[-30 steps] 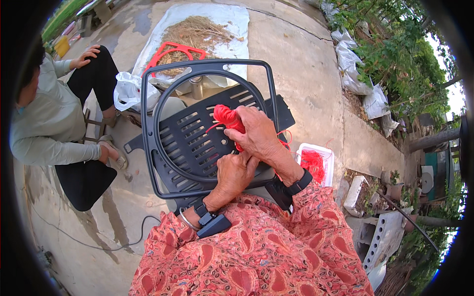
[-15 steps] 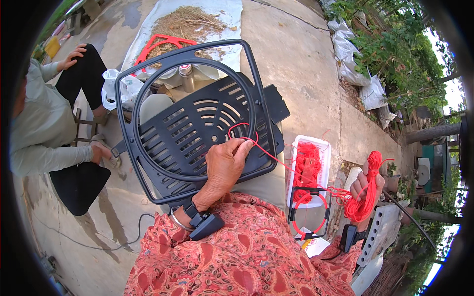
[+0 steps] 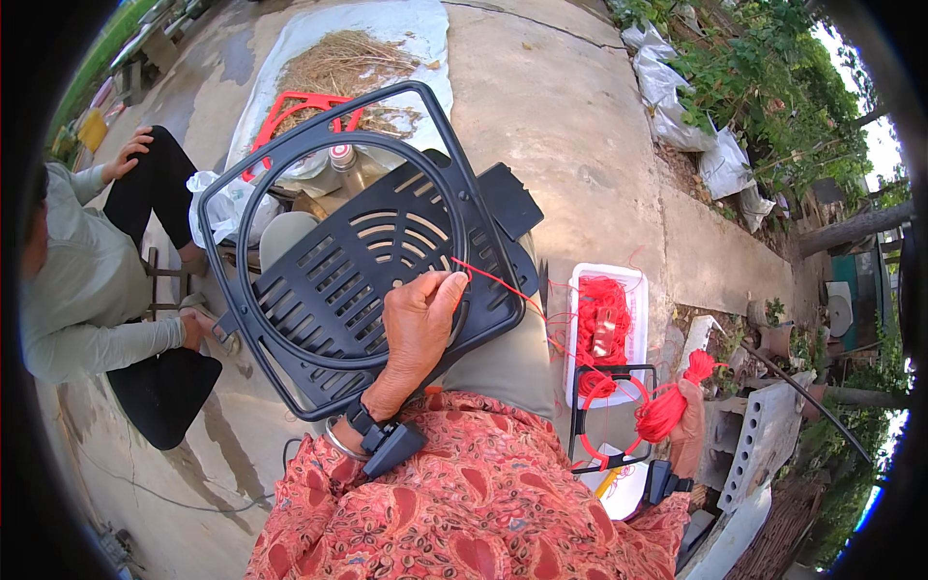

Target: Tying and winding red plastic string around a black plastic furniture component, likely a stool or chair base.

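While our left hand (image 3: 418,324) presses flat on the black plastic grille (image 3: 358,261), pinching red cord (image 3: 503,287) at its fingertips, our right hand (image 3: 688,425) grips a cord bundle (image 3: 667,406) far out sideways.

A heap of dry straw (image 3: 340,60) is being carried by a white sheet (image 3: 425,29) at the concrete ground's (image 3: 580,145) far edge. A red frame (image 3: 307,104) is lying on the straw's near side. Filled white sacks (image 3: 696,135) are being kept along the right edge.
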### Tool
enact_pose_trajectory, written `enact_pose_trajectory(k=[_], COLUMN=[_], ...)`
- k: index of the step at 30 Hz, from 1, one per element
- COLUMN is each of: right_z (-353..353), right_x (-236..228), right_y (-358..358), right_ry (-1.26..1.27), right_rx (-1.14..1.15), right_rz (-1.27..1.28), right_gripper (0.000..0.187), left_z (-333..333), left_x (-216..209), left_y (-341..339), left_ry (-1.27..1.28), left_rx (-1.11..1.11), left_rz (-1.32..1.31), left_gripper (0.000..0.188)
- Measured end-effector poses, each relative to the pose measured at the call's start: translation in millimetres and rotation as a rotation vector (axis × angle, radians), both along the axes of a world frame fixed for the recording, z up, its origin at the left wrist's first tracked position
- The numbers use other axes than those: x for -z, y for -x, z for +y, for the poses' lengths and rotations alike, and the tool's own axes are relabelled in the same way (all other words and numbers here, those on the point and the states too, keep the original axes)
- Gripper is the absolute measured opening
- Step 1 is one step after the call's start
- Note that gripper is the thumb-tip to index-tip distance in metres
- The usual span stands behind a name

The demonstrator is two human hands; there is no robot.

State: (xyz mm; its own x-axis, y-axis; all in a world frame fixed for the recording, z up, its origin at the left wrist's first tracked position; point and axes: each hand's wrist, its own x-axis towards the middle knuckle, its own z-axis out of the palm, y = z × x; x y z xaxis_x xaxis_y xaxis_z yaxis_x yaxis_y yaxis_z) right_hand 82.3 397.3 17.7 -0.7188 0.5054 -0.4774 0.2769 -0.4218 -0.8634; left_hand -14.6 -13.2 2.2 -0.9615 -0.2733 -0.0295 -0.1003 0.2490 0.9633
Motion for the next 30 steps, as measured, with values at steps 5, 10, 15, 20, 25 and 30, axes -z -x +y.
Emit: enact_pose_trajectory(k=[5, 10, 15, 20, 25, 30], right_z=[-126.8, -223.8, -244.3, -227.0, -206.5, -198.2], right_x=[-15.9, -47.8, -30.4, -28.9, -9.3, -12.2], right_y=[59.5, 113.5, 124.6, 95.1, 81.4, 75.6], right_ry=[-0.093, -0.488, -0.869, -0.539, -0.522, -0.473], right_rx=[-0.561, -1.062, -1.123, -0.915, -0.881, -0.933], right_rz=[0.231, 0.241, 0.209, 0.278, 0.179, 0.119], right_gripper=[0.024, 0.042, 0.036, 0.028, 0.025, 0.023], left_z=[4.8, 1.1, 6.4, -2.5, 0.0, -6.6], left_x=[2.6, 7.6, 2.5, -2.2, -13.2, -17.2], left_y=[-0.4, -3.2, -2.8, -2.9, -8.2, -0.9], left_ry=[-0.008, -0.051, -0.049, -0.244, -0.390, -0.411], left_rx=[0.022, 0.007, -0.008, 0.070, 0.116, 0.207], left_rz=[0.011, 0.012, 0.003, -0.036, -0.074, -0.135], left_gripper=[0.021, 0.020, 0.017, 0.021, 0.029, 0.030])
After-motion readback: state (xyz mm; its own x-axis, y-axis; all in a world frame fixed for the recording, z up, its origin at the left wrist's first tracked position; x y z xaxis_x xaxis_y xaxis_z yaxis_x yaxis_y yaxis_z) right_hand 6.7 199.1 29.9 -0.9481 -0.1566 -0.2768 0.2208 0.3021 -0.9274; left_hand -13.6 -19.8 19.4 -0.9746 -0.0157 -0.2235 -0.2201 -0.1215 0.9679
